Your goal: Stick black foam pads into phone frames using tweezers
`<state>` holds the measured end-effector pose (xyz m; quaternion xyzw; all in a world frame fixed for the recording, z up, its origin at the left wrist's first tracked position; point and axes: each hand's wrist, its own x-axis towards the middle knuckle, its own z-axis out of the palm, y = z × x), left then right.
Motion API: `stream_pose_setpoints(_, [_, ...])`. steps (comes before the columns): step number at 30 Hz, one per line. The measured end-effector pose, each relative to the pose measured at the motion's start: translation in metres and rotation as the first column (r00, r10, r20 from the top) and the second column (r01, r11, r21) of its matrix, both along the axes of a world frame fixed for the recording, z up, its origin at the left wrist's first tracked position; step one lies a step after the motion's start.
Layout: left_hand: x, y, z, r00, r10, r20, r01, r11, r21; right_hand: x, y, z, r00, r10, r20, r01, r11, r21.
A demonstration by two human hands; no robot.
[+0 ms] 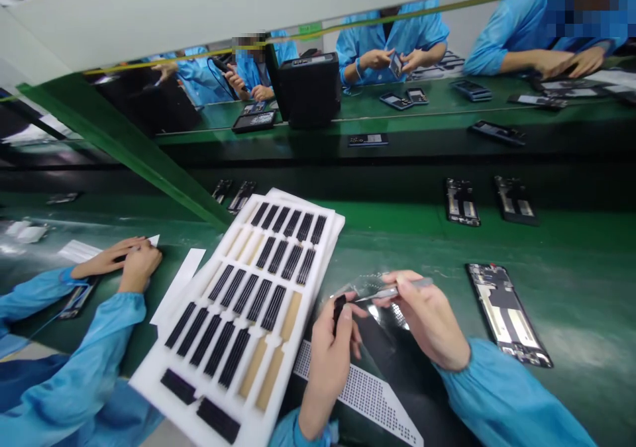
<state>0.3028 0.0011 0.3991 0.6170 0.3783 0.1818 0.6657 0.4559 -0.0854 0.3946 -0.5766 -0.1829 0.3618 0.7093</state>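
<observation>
My left hand (330, 351) pinches a small black part (339, 308) between thumb and fingers, to the right of the white foam tray. My right hand (430, 314) is closed around metal tweezers (382, 295), whose tip points left toward the black part. Whether the tip touches it, I cannot tell. Behind and around my fingers shows a clear film with small dots (365, 281). The white foam tray (305, 205) holds rows of black strip-like parts in slots; some slots show tan bottoms. Under my left wrist lies a white sheet covered with dark dots (370, 394).
An opened phone (509, 314) lies on the green bench at right, with two more (462, 202) behind. To the left, a co-worker's hands (132, 261) work beside a white paper strip (181, 281). A green post (134, 149) slants behind the tray. Other people in blue sit across.
</observation>
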Motion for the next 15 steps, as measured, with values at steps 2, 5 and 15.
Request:
stream_pose_setpoints(2, [-0.001, -0.009, 0.014, 0.977, 0.071, 0.2, -0.005, 0.95, -0.311, -0.014, -0.014, 0.006, 0.999, 0.009, 0.051, -0.008, 1.0, -0.03])
stream_pose_setpoints(5, [-0.003, -0.021, 0.03, 0.945, 0.12, 0.305, 0.039, 0.883, -0.467, -0.029, -0.026, 0.01, 0.998, -0.02, 0.061, 0.023, 0.998, -0.051])
stream_pose_setpoints(15, [-0.014, -0.015, 0.0, 0.923, 0.012, -0.384, 0.225, 0.794, 0.565, 0.016, -0.006, 0.0, 0.967, 0.03, 0.255, 0.013, 0.986, -0.165])
